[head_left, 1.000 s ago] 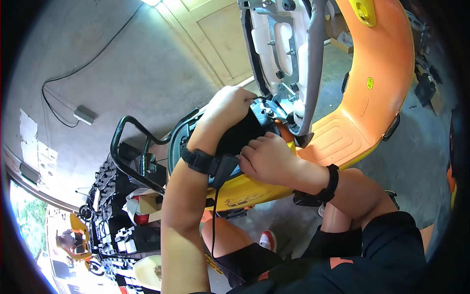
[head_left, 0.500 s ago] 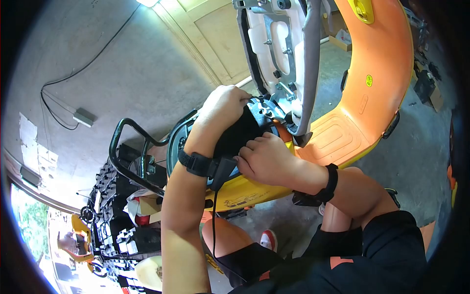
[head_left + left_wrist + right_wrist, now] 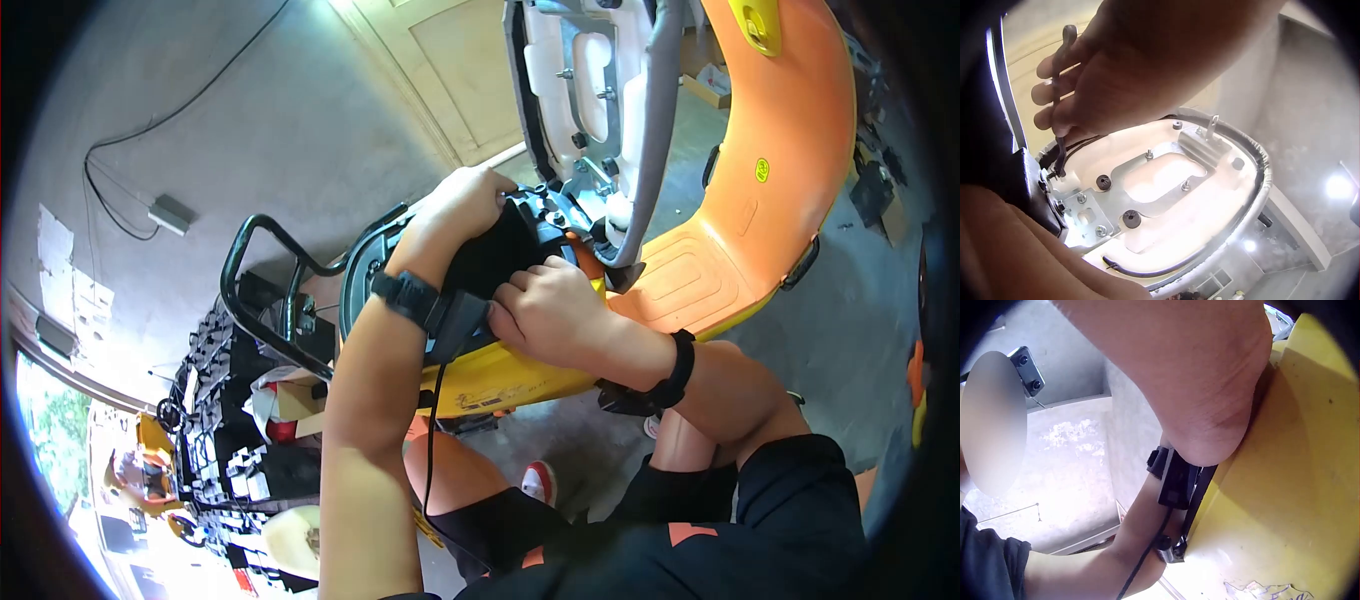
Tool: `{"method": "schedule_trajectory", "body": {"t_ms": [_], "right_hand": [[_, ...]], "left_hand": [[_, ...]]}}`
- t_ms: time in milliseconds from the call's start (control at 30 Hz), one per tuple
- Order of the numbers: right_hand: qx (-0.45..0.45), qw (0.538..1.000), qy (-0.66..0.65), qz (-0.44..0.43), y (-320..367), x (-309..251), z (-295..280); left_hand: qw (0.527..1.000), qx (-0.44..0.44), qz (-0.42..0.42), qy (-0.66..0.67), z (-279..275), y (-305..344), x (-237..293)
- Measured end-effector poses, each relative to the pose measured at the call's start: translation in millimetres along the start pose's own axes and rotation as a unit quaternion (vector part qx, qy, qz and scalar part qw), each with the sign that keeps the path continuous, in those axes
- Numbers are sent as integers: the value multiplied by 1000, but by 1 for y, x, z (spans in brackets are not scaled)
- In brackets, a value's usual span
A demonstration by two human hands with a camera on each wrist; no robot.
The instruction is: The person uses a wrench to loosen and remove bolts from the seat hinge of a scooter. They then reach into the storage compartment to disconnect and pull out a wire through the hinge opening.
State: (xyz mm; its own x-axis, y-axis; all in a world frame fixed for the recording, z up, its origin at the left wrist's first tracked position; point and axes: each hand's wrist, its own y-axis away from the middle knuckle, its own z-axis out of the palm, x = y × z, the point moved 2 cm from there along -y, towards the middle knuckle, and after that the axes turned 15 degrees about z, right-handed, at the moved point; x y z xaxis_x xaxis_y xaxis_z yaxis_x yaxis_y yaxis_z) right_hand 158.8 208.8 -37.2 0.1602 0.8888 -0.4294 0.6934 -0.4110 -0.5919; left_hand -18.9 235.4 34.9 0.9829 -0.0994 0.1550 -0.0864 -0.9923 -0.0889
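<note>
In the left wrist view, the left hand (image 3: 1079, 94) holds a dark ring-ended wrench (image 3: 1057, 100), its fingers around the shank. The lower end of the wrench meets a bolt by the hinge bracket (image 3: 1085, 215) of a raised scooter seat (image 3: 1141, 250). In the head view this left hand (image 3: 465, 205) is at the far side of the dark storage opening (image 3: 495, 250) under the seat. The right hand (image 3: 555, 310), with its fingers bent, rests at the near edge of the opening, against the yellow body (image 3: 500, 380). I cannot tell what its hidden fingertips hold.
The seat stands upright, its pale underside (image 3: 590, 90) showing studs and rubber feet. An orange footboard (image 3: 690, 280) lies to the right, a black rear rail (image 3: 240, 270) to the left. A cable hangs from the left wrist camera (image 3: 460, 320). Behind is a wall (image 3: 250, 110).
The head view has shifted a little, so the seat appears further right. The left hand has moved slightly away from the hinge. The right hand keeps its place at the edge.
</note>
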Motion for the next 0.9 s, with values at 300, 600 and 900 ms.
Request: {"method": "schedule_trajectory", "body": {"t_ms": [300,600,900], "right_hand": [[1,999,40,-13,-2,2,0],[-14,999,40,-3,-3,-3,-4],[-8,999,46,-14,-3,0,-1]], "left_hand": [[992,111,2,55,33,-17,-30],[953,301,30,-2,-26,-3,4],[998,14,32,47,-23,5,24]]}}
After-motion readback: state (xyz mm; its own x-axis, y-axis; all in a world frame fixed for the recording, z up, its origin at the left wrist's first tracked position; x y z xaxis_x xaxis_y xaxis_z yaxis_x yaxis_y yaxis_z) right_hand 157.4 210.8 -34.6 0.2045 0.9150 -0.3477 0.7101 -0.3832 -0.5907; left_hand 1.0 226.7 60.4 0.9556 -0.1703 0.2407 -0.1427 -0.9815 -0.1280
